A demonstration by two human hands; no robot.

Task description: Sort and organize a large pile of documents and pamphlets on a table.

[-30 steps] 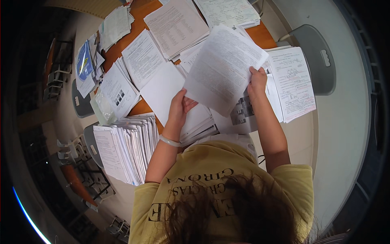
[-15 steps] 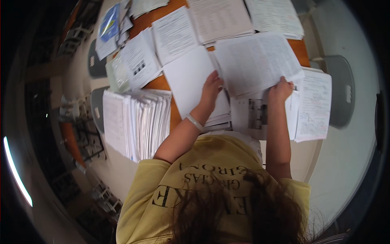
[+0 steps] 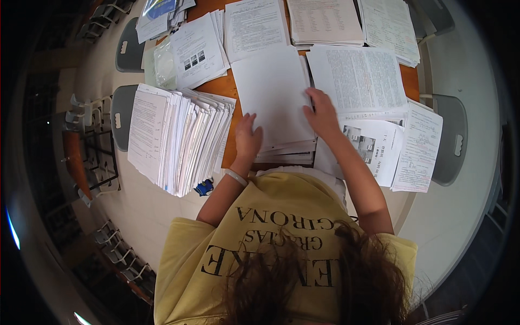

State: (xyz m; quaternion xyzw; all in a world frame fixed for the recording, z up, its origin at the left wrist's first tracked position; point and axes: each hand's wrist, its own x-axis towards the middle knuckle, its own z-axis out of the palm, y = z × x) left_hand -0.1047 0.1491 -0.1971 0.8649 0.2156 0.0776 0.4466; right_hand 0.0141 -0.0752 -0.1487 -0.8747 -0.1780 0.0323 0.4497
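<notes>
A stack of paper with a blank white top sheet [image 3: 273,100] lies in front of me on the table. My left hand [image 3: 249,140] is at the stack's near left edge, thumb and fingers apart. On the opposite side, my right hand [image 3: 324,115] has its fingertips at the right edge, its thumb spread from the fingers. Neither hand grips a sheet. Right of the stack lies a densely printed sheet [image 3: 360,78]. Below it, partly covered by my right forearm, are printed pages with dark pictures [image 3: 379,146].
A tall, leaning pile of papers [image 3: 184,138] stands at the left. Further printed stacks [image 3: 325,21] line the far side, and marked papers [image 3: 420,149] overhang at the right. Grey chairs [image 3: 452,132] flank the wooden table [image 3: 230,89]. A small blue object [image 3: 204,187] shows beside the left pile.
My right hand has let go of the printed sheet, now lying flat at the right, and moved left to the blank-topped stack. My left hand has shifted to that stack's left edge.
</notes>
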